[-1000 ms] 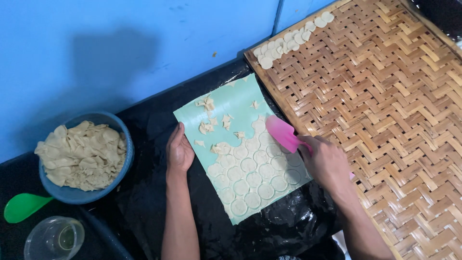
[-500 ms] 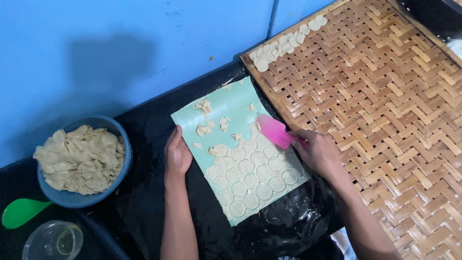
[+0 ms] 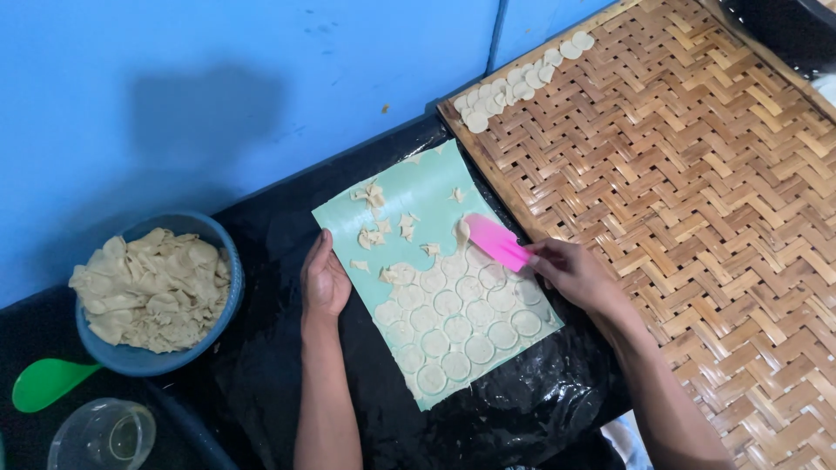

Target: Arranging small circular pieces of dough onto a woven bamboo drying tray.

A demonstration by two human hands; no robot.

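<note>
A pale green mat (image 3: 409,187) lies on the black counter, covered on its near half with several round cut dough discs (image 3: 460,326) and with loose dough scraps (image 3: 374,235) on its far half. My left hand (image 3: 324,280) presses flat on the mat's left edge. My right hand (image 3: 576,274) grips a pink scraper (image 3: 495,241), its blade resting on the mat at the top of the discs with a bit of dough at its tip.
A large woven bamboo tray (image 3: 688,200) lies to the right, with a row of dough discs (image 3: 514,83) along its far left corner. A blue bowl (image 3: 228,300) of dough scraps, a green scoop (image 3: 43,383) and a clear cup (image 3: 103,435) stand at the left. A blue wall is behind.
The pink scraper has slid left and slightly forward across the mat towards the scraps. My left hand has stayed on the mat's edge.
</note>
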